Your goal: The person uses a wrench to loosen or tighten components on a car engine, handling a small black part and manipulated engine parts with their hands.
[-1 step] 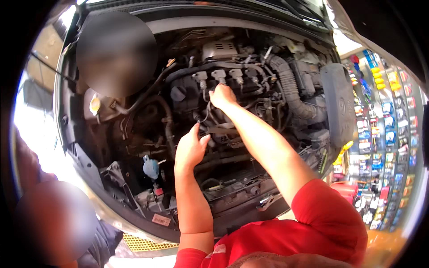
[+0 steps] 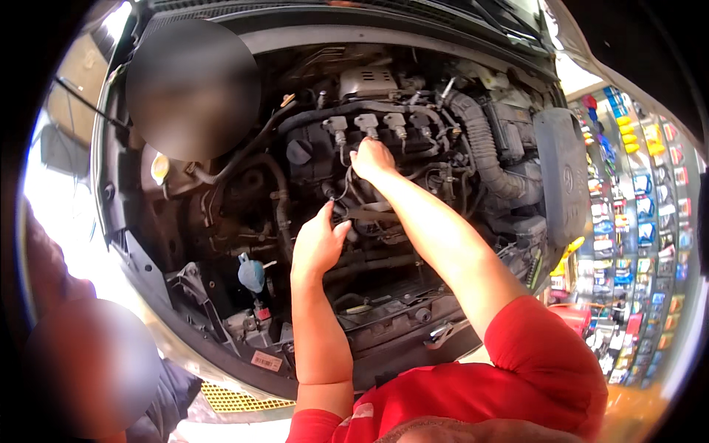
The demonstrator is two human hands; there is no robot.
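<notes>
Right hand [image 2: 375, 158]: grip hidden, cannot tell, at the grey, block-shaped, plastic-looking coil [image 2: 365, 122] second from left. Left hand [image 2: 317, 242]: thumb and forefinger spread beside the thin, black, insulated cable [image 2: 347, 181]. Keep cable slack.

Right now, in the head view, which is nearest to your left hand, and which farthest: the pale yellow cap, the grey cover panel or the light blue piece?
From the left hand:
1. Light blue piece, just to its left.
2. Pale yellow cap, farther left and higher in the picture.
3. Grey cover panel, well off to the right.
</notes>
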